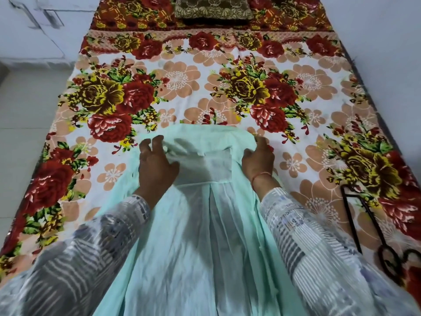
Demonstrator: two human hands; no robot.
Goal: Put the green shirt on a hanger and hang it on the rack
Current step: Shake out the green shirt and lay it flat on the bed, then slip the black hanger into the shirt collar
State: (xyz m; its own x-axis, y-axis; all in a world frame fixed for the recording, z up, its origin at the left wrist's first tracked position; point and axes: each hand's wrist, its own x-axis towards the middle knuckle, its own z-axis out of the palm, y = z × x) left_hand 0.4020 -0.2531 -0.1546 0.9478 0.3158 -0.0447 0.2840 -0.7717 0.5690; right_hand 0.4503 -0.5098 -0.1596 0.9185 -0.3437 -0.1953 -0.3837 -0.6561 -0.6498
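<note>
A pale green shirt [196,236] lies lengthwise on the flowered bed, collar end away from me, its back with a centre pleat facing up. My left hand [156,165] grips bunched fabric at the left side of the collar. My right hand [258,159] pinches the collar's right corner. A dark metal hanger [355,222] lies on the bed to the right of the shirt, its hook near the lower right. No rack is in view.
The bed [182,87] carries a flowered sheet with red and yellow roses. A brown patterned cushion [213,8] sits at its far end. White tiled floor [27,110] runs along the left side, and a white wall stands on the right.
</note>
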